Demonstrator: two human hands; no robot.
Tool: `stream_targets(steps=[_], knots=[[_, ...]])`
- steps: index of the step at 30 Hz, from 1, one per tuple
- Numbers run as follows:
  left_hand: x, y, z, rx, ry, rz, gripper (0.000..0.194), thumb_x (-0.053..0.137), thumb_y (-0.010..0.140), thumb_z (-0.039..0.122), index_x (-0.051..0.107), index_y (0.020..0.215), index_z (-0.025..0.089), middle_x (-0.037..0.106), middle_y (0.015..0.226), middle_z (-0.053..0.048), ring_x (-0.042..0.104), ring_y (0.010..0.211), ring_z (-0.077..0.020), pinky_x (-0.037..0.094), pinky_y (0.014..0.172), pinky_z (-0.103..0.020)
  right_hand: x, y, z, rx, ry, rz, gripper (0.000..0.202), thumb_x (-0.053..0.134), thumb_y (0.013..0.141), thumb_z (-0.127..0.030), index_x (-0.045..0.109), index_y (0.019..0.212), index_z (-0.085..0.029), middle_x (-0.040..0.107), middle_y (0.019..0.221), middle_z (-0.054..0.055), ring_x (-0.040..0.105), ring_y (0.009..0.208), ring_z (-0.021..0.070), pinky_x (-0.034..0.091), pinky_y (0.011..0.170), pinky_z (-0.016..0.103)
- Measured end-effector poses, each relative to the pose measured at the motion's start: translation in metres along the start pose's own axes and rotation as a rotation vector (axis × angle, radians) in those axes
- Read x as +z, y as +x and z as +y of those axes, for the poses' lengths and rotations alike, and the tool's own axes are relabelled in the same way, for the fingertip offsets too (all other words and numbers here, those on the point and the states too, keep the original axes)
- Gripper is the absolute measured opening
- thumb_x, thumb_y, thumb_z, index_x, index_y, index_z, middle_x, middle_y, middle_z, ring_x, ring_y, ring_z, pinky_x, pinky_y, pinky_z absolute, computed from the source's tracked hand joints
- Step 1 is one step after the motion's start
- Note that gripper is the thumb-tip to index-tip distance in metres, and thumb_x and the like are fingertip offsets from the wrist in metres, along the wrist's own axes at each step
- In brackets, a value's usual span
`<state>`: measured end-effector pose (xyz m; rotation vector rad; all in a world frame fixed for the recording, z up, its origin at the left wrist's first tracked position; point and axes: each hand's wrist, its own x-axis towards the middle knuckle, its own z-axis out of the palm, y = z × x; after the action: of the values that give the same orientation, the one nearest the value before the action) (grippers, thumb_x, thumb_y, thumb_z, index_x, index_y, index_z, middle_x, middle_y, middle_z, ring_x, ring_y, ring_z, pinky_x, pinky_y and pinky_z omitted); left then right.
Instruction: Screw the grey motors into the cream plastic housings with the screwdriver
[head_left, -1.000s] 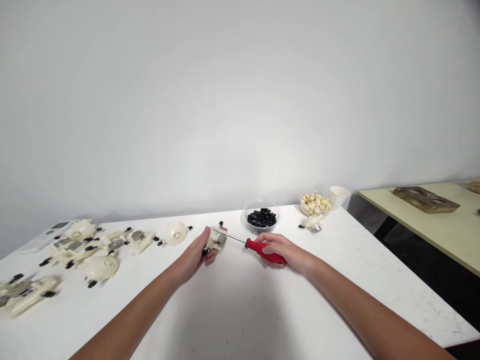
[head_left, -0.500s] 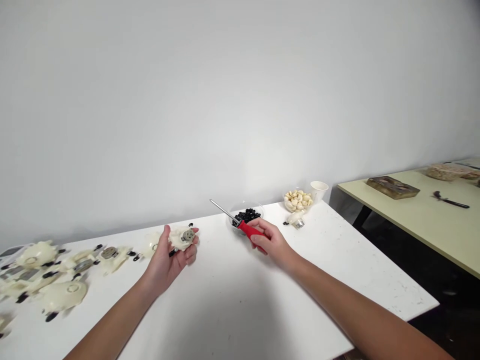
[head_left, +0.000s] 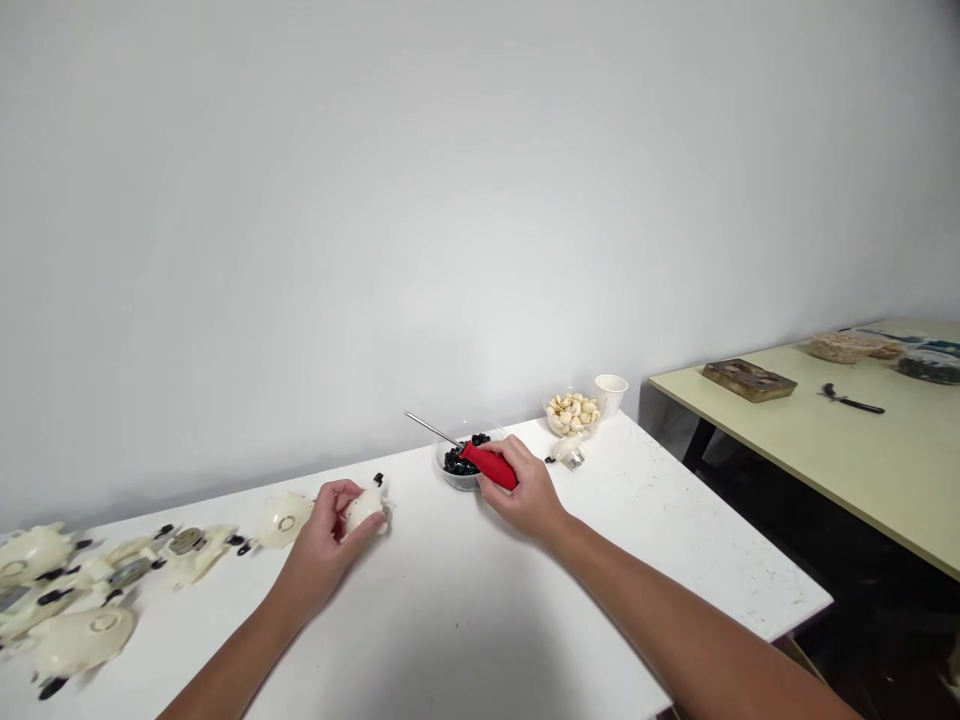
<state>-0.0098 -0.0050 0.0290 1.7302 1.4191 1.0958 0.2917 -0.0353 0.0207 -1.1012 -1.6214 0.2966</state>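
My left hand (head_left: 335, 525) is closed around a cream plastic part (head_left: 365, 508) with a small black piece sticking up from its top, held above the white table. In my right hand (head_left: 526, 492) is a screwdriver (head_left: 491, 466); its red handle lies between thumb and fingers, and the metal shaft points up and to the left. Right beside that hand, a clear bowl (head_left: 463, 481) holds small black pieces (head_left: 456, 460). The fingers partly cover the bowl's right side.
Several cream parts with black ends, such as one shell (head_left: 82, 638), lie at left. Behind right are a bowl of cream pieces (head_left: 572, 412), a white cup (head_left: 611, 392) and a small assembly (head_left: 570, 452). A yellowish table (head_left: 825, 430) carries a brown block (head_left: 748, 380) and a black tool (head_left: 852, 401).
My left hand has turned over, and the cream part now shows its rounded side instead of the grey disc. My right hand has dipped fingers closer to the bowl. The view has shifted slightly right.
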Motion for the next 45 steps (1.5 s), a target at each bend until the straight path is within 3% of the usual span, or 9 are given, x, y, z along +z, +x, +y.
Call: stream_targets(steps=[5,11,18,23,28,33,39,43,45], knots=[[0.005,-0.011,0.016,0.077,0.182,0.032,0.059,0.081,0.071,0.064,0.06,0.113,0.027,0.066,0.09,-0.003,0.06,0.077,-0.0239,0.044,0.07,-0.031,0.0,-0.001,0.005,0.037,0.042,0.015,0.029,0.063,0.087,-0.024,0.067,0.117,-0.024,0.065,0.099,0.004,0.062,0.087,0.0224,0.049,0.079,0.034],[-0.005,-0.008,0.016,0.13,0.336,0.027,0.059,0.082,0.074,0.058,0.06,0.121,0.029,0.071,0.114,-0.006,0.065,0.095,-0.0283,0.047,0.078,-0.033,0.0,-0.002,0.008,0.113,0.107,0.018,0.027,0.065,0.087,-0.026,0.069,0.113,-0.023,0.068,0.103,0.005,0.064,0.091,0.0241,0.049,0.084,0.036],[-0.008,-0.001,0.012,0.159,0.373,0.135,0.056,0.086,0.068,0.056,0.063,0.108,0.025,0.072,0.094,-0.006,0.063,0.083,-0.0299,0.042,0.068,-0.032,-0.003,-0.001,0.007,0.143,0.107,0.026,0.025,0.064,0.087,-0.026,0.069,0.111,-0.022,0.069,0.103,0.005,0.064,0.093,0.0246,0.049,0.083,0.036],[-0.008,-0.004,0.014,0.125,0.284,0.096,0.056,0.087,0.067,0.056,0.064,0.109,0.026,0.073,0.1,-0.007,0.064,0.086,-0.0304,0.043,0.072,-0.033,-0.003,-0.003,0.008,0.139,0.107,0.009,0.026,0.064,0.087,-0.028,0.069,0.113,-0.022,0.069,0.104,0.006,0.063,0.093,0.025,0.05,0.084,0.037],[-0.008,-0.008,0.012,0.217,0.31,0.071,0.06,0.088,0.068,0.053,0.068,0.118,0.027,0.07,0.125,-0.011,0.059,0.113,-0.0377,0.044,0.092,-0.042,-0.002,-0.004,0.009,0.129,0.097,-0.008,0.026,0.065,0.086,-0.027,0.069,0.112,-0.023,0.069,0.104,0.006,0.063,0.092,0.0252,0.049,0.083,0.037],[-0.008,-0.009,0.008,0.284,0.365,0.001,0.064,0.085,0.075,0.052,0.064,0.131,0.03,0.068,0.13,-0.009,0.061,0.117,-0.0363,0.044,0.099,-0.044,-0.005,-0.007,0.004,0.122,0.105,-0.11,0.022,0.063,0.086,-0.023,0.071,0.106,-0.024,0.07,0.094,0.003,0.063,0.08,0.0216,0.047,0.074,0.033],[-0.008,-0.012,0.009,0.195,0.242,-0.02,0.065,0.087,0.071,0.051,0.064,0.128,0.031,0.068,0.131,-0.01,0.062,0.116,-0.0353,0.046,0.096,-0.043,-0.005,-0.012,0.0,0.07,0.07,-0.274,0.033,0.065,0.081,-0.019,0.075,0.111,-0.026,0.075,0.098,0.003,0.066,0.082,0.023,0.049,0.074,0.034],[-0.004,-0.01,0.002,0.04,-0.084,-0.03,0.058,0.083,0.078,0.052,0.057,0.124,0.027,0.071,0.118,-0.009,0.065,0.091,-0.0239,0.048,0.078,-0.033,-0.005,-0.014,0.002,0.119,0.074,-0.346,0.036,0.066,0.083,-0.021,0.074,0.117,-0.028,0.076,0.094,0.002,0.065,0.074,0.0211,0.048,0.069,0.032],[-0.002,-0.007,-0.004,-0.039,-0.306,-0.049,0.052,0.077,0.084,0.055,0.055,0.12,0.026,0.072,0.107,-0.006,0.06,0.073,-0.0171,0.044,0.066,-0.028,-0.005,-0.014,0.002,0.143,0.071,-0.361,0.037,0.066,0.084,-0.022,0.072,0.119,-0.029,0.075,0.092,0.001,0.063,0.07,0.0198,0.046,0.066,0.031]])
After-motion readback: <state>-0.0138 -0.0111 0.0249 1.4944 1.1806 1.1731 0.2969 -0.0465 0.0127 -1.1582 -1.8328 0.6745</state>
